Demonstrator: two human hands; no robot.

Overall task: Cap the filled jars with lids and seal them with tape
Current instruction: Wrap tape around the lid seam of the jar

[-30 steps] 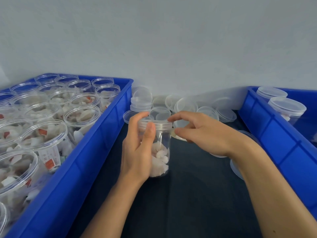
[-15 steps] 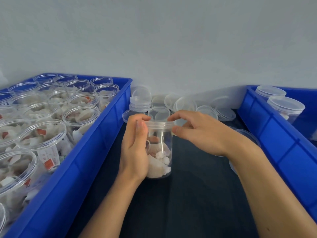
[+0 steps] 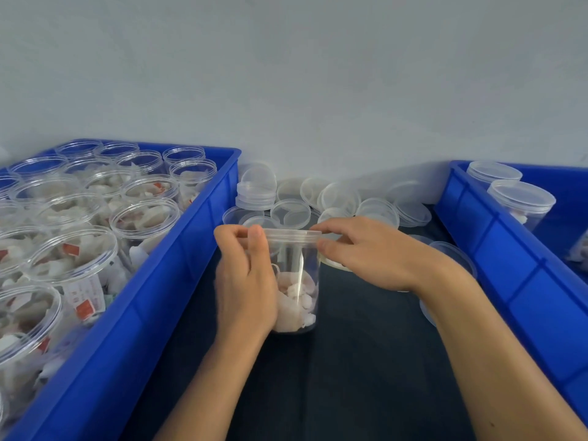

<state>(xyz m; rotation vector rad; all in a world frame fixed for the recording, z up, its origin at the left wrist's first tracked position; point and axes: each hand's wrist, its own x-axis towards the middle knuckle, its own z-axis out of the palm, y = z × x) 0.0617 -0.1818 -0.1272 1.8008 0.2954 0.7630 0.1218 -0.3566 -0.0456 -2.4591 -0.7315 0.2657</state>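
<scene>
Clear jar (image 3: 294, 281) stood upright on the dark desk (image 3: 350, 377), centre of view, between two blue crates. White pieces filled its lower part; upper part looked empty. A clear lid (image 3: 291, 234) sat on its mouth (whether fully seated could not be told).

Left hand (image 3: 245, 278) wrapped round the jar's left side, fingers curled behind it, thumb up along the near wall toward the lid's edge. Right hand (image 3: 366, 249) came in from the right, index finger laid on the lid's right rim, thumb pressed just under that rim, so the lid edge was pinched between them. Both hands closed on the same jar, one on each side.

Left crate (image 3: 178, 281) held many open jars (image 3: 79, 249) packed close together, with white pieces and some red-marked packets inside, none lidded as far as could be seen. Right crate (image 3: 496, 249) held at least two capped jars (image 3: 521, 202) at its far end; a third showed only partly at the frame's right edge.

Loose lids (image 3: 337, 198) lay scattered at the far edge of the desk against the pale wall (image 3: 286, 74), some flat, some leaning, with a short stack (image 3: 256, 194) at their left end. More clear lids lay on the desk beneath the right forearm, beside the right crate
</scene>
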